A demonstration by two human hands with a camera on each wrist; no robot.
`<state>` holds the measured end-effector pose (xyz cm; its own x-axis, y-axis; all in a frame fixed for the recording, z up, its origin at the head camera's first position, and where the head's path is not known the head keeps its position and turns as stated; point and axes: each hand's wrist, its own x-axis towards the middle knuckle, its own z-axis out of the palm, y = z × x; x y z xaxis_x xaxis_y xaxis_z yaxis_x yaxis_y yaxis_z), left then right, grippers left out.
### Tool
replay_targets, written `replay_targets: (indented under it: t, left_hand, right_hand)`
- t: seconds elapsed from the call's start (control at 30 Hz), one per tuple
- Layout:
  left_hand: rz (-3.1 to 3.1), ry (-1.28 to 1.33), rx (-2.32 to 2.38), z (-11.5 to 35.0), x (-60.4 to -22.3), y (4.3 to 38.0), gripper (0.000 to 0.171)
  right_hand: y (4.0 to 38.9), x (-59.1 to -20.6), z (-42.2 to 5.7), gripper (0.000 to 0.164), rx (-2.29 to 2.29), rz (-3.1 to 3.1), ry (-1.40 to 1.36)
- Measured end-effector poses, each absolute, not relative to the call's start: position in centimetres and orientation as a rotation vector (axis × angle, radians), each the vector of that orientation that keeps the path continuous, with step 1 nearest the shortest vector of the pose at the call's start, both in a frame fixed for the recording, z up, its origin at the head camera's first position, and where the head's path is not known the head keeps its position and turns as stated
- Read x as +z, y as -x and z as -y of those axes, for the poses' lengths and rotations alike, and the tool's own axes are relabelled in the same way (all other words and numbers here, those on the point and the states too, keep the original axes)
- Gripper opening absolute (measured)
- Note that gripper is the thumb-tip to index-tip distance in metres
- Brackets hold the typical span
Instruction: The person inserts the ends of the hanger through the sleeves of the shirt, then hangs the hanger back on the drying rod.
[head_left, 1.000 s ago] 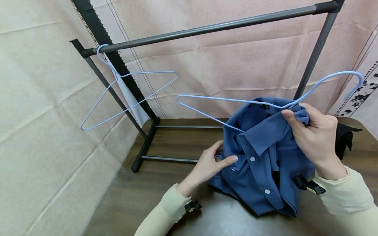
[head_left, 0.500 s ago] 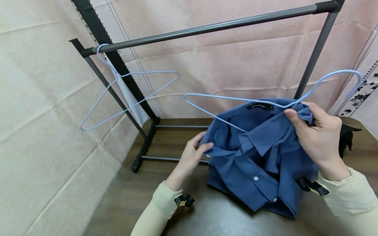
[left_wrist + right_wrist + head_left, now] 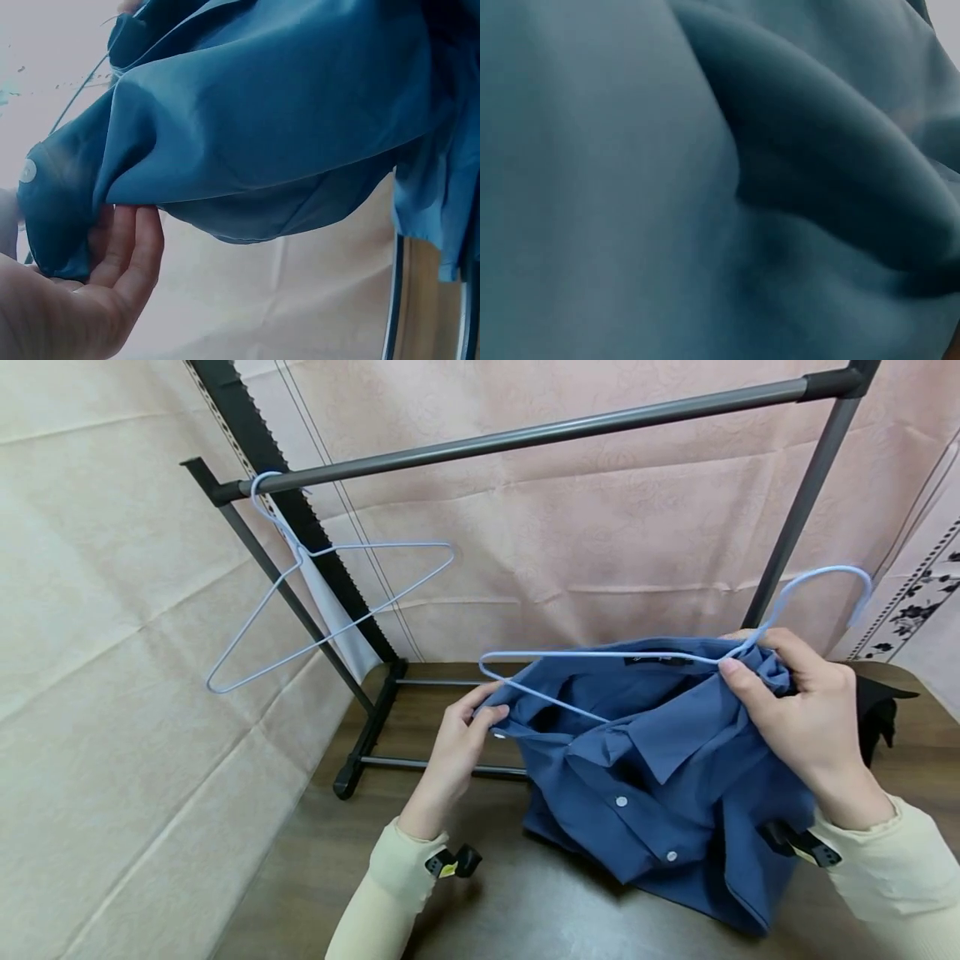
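A blue button-up shirt (image 3: 645, 777) hangs bunched between both hands, over the table. My right hand (image 3: 806, 714) grips its collar together with the neck of a light blue wire hanger (image 3: 555, 654), whose hook points up and right. The hanger's right arm is hidden in the cloth; its left end lies over the shirt's neck opening. At the shirt's left front edge, my left hand (image 3: 461, 735) pinches the cloth between thumb and fingers. In the left wrist view, the left hand's fingers (image 3: 142, 244) curl under the shirt fabric (image 3: 262, 127). Shirt cloth (image 3: 615, 180) fills the right wrist view.
A dark metal clothes rack (image 3: 525, 437) spans the back of the wooden table (image 3: 315, 877). A second blue hanger (image 3: 337, 631) hangs at the rack's left end. Black cloth (image 3: 881, 706) lies at the right, and patterned curtains (image 3: 600, 543) stand behind.
My left hand has moved left and slightly up, drawing the shirt's left front outward and widening the neck opening. The right hand has brought the hanger lower, its hook now further left.
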<state>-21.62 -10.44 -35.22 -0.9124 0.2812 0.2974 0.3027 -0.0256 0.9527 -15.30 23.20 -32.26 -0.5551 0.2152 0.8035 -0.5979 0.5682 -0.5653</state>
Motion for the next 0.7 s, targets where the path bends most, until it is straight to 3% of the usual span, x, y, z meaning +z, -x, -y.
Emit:
replay_targets:
  t: [0.17,0.7]
  left_hand:
    - [2.149,0.672,-2.174,11.3,-34.8,21.7,0.037]
    - [2.235,0.818,-2.014,13.0,-34.0,21.5,0.042]
  right_hand:
    - [15.2,-32.4,-23.4,0.024,1.162,1.931,-0.327]
    - [14.9,-32.7,-23.4,0.012,1.107,1.988,-0.392]
